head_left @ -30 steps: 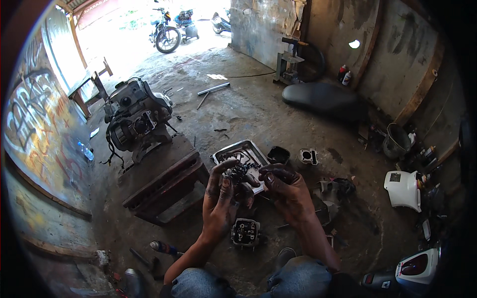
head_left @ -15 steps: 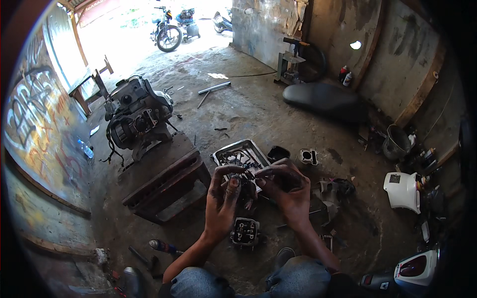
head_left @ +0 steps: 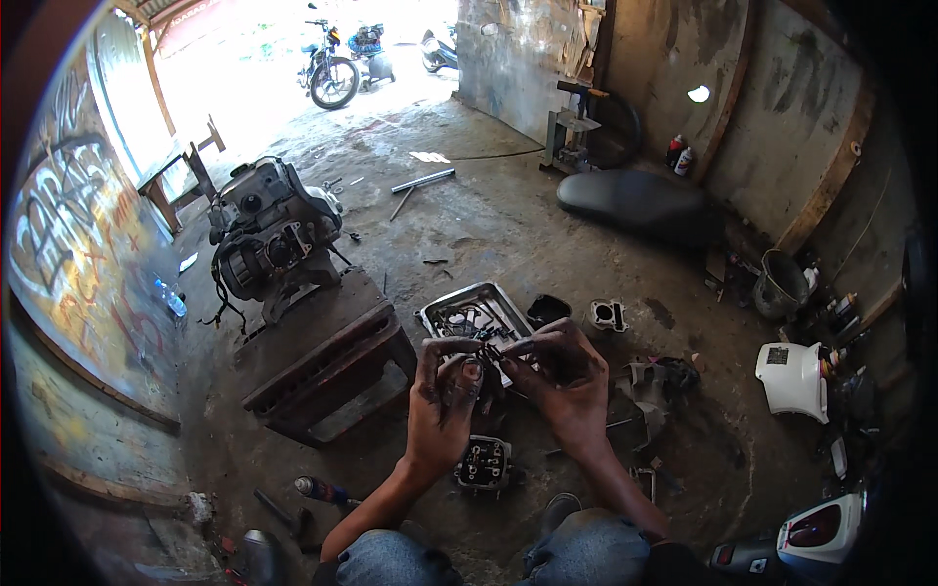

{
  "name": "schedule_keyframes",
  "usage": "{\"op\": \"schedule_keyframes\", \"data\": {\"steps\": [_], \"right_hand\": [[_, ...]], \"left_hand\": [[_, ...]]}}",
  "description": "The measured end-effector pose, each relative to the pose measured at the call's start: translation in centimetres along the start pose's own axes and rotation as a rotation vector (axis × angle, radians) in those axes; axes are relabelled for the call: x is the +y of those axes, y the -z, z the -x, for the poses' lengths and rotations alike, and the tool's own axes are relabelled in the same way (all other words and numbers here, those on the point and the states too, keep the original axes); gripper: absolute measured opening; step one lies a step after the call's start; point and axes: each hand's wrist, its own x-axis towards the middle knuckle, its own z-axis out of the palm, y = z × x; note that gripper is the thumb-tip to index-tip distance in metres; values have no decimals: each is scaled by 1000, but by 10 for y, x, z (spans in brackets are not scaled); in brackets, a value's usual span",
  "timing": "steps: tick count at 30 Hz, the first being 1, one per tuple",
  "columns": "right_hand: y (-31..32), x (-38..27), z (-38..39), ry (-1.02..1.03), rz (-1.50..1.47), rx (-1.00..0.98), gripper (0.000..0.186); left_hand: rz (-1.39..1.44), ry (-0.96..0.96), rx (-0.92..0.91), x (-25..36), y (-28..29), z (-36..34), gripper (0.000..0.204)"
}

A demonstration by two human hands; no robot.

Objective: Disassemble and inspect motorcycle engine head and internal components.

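My left hand [head_left: 442,396] and my right hand [head_left: 567,383] are raised close together in the middle of the view, fingers blackened with grease. Their fingertips pinch a small dark metal part [head_left: 491,352] between them; its exact kind is too small and dark to make out. Behind the fingers lies a metal tray [head_left: 514,309] with tools and loose parts in it, partly hidden by my hands. On the floor below them, between my knees and wrists, sits an engine cylinder head [head_left: 484,463].
An engine [head_left: 264,230] rests by a low wooden stand [head_left: 327,356] on the left. Beyond the tray are a black cup-like part [head_left: 548,311] and a cylinder block [head_left: 608,314]. A motorcycle seat [head_left: 635,203], a bucket [head_left: 780,283] and a white panel [head_left: 789,381] lie to the right.
My fingers have shifted slightly around the small dark part, and the right fingertips sit a little lower. The whole scene has moved slightly down in view.
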Motion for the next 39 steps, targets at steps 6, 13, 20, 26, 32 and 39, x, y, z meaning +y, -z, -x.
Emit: {"op": "schedule_keyframes", "data": {"steps": [6,13,20,26,32,39], "right_hand": [[0,1,1,-77,-74,-8,22],[1,3,2,-133,-100,-28,20],[4,-1,4,-241,-48,-94,25],[1,3,6,-299,-161,-74,29],[1,3,5,-384,-168,-99,21],[-14,24,8,-250,-158,-75,22]], "left_hand": [[-210,-128,-24,-9,5,-5,16],[-251,-117,-32,-13,8,-2,21],[-321,-128,-49,-13,12,-1,24],[-287,-116,-48,-11,10,-1,21],[36,54,25,-3,1,2,16],[535,353,68,-5,0,1,10]]}}
